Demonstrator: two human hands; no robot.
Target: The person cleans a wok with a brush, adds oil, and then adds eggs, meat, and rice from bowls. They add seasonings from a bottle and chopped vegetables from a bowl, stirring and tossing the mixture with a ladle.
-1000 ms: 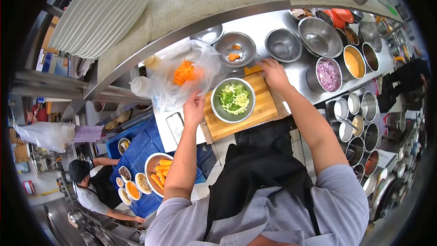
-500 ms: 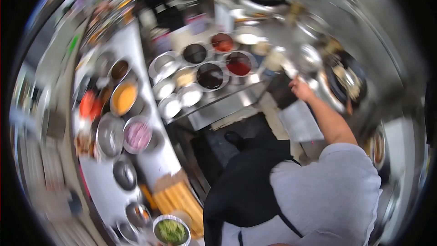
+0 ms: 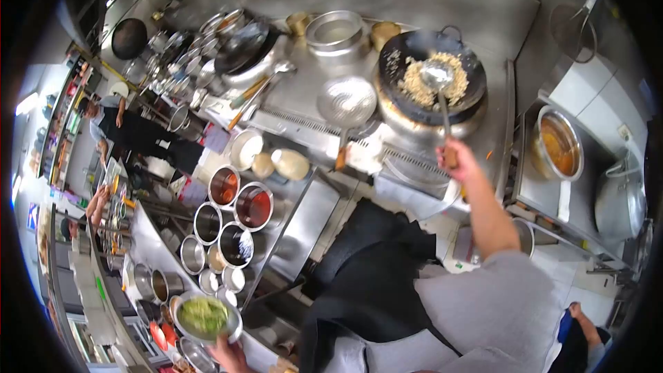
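Observation:
My right hand (image 3: 461, 160) is closed round the wooden grip of a metal ladle (image 3: 445, 114). The ladle's bowl rests among pale, grain-like food (image 3: 418, 86), maybe fried rice, inside a black wok (image 3: 395, 62) on the range. At the lower left, my left hand (image 3: 228, 356) grips the near rim of a metal bowl (image 3: 235, 327) full of chopped green vegetables (image 3: 202, 315). That bowl is above the counter's pots. Beside the wok lies a perforated strainer (image 3: 347, 102) with a wooden handle.
Pots of red sauce (image 3: 253, 208) and dark liquid (image 3: 235, 245) stand between the range and left counter. A steel pot (image 3: 335, 31) sits behind the strainer. At right is a bowl of orange-brown liquid (image 3: 558, 145). Co-workers (image 3: 131, 124) stand at far left; another person (image 3: 583, 335) is lower right.
My view has swung toward the range. The bowl of greens has come up off the counter area in my left hand. My right hand now has the ladle in the wok.

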